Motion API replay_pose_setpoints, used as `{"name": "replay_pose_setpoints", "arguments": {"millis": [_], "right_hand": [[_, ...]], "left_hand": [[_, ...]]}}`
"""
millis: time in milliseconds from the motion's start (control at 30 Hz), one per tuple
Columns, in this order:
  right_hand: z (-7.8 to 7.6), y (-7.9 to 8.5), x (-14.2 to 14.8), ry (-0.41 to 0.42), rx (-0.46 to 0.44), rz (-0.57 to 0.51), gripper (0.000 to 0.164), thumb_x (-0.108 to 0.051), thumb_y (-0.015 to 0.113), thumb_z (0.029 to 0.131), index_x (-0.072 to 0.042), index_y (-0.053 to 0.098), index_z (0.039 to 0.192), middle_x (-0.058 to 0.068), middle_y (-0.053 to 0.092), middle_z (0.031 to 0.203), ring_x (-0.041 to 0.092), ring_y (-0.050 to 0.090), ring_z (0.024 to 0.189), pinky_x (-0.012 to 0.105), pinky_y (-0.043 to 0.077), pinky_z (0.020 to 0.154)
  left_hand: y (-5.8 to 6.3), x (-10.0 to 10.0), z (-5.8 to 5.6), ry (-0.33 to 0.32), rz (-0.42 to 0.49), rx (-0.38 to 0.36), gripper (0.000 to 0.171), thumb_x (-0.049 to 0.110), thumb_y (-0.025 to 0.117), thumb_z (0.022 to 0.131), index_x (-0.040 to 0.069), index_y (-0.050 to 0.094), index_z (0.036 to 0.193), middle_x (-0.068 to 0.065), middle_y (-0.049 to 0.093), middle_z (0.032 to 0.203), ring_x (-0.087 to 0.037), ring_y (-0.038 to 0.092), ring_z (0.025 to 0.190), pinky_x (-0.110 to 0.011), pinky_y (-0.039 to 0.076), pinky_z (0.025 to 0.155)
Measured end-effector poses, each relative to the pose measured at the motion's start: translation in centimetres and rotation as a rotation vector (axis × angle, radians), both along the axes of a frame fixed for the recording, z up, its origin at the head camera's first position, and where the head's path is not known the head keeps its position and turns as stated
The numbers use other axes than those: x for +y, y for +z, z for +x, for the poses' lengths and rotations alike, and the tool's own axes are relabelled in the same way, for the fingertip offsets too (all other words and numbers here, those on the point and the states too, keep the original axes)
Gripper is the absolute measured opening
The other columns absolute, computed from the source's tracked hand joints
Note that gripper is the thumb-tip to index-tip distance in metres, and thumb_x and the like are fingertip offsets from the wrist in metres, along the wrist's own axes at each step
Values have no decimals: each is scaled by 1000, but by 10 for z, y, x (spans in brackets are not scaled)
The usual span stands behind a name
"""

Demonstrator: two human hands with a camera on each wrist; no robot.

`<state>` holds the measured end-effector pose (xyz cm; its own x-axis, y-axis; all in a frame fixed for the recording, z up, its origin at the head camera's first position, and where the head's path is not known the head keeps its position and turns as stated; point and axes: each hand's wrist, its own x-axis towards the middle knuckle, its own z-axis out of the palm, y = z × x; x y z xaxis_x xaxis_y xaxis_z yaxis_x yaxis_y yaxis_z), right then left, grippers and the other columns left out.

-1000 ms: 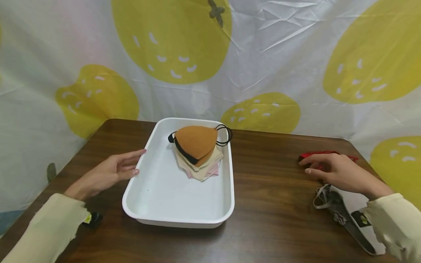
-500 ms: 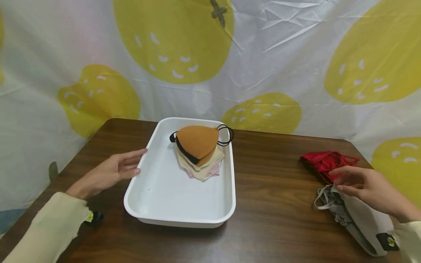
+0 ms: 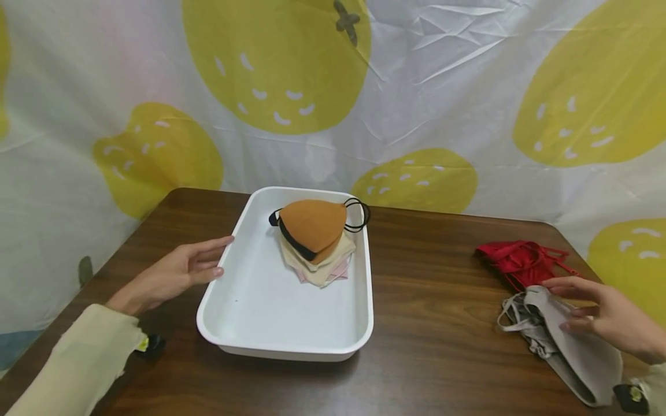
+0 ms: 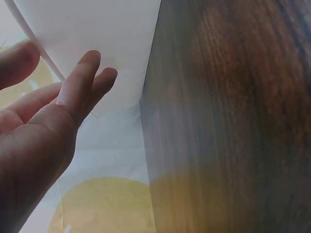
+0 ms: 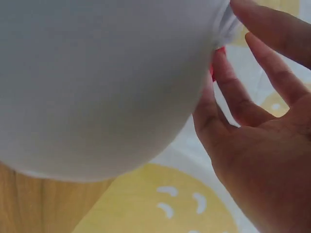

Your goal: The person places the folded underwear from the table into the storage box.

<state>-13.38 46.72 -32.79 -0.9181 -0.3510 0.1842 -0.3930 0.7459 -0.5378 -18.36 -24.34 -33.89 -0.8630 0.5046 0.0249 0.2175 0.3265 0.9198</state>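
On the table, a white tray point(image 3: 285, 312) holds an orange cup-shaped garment point(image 3: 313, 225) with black edging and thin black loops. It lies on folded cream and pink cloth point(image 3: 333, 263). My left hand point(image 3: 174, 271) touches the tray's left rim with thumb and fingertips, the fingers fairly straight. At the right, my right hand point(image 3: 609, 309) pinches the edge of a folded grey bra point(image 3: 585, 352); in the right wrist view the fabric of its cup point(image 5: 97, 97) puckers beside the thumb. Just behind lies a crumpled red strappy garment point(image 3: 522, 260).
The brown wooden table point(image 3: 437, 323) extends between the tray and the garments at the right. Behind it hangs a white curtain point(image 3: 406, 104) printed with yellow fruit. One orange-garment loop hangs over the tray's right rim.
My right hand has moved from the red garment back towards me and to the right, and now takes the grey bra's edge. The left hand stays at the tray rim.
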Motion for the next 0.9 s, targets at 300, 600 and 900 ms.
{"name": "replay_pose_setpoints", "arguments": {"millis": [300,600,900], "right_hand": [[0,-9,19,-186,-179,243,76,-21,86,78,4,48,139,-36,50,117,-20,42,102,22,44,71],[-3,-15,23,-202,-242,314,78,-26,80,84,11,43,143,45,48,136,-7,50,104,21,43,71],[-8,-20,13,-271,-286,374,84,-38,77,85,17,43,138,50,46,132,51,58,108,43,53,74]], "left_hand": [[1,1,-1,-15,28,-5,69,13,60,101,-4,23,157,-32,37,155,-5,54,128,-15,51,95],[1,0,0,-3,15,-1,69,13,59,101,-5,23,157,-32,36,156,-11,53,131,-17,51,95],[0,1,0,5,3,-8,70,14,60,101,-4,24,157,-32,38,155,-15,54,132,-17,52,95]]}}
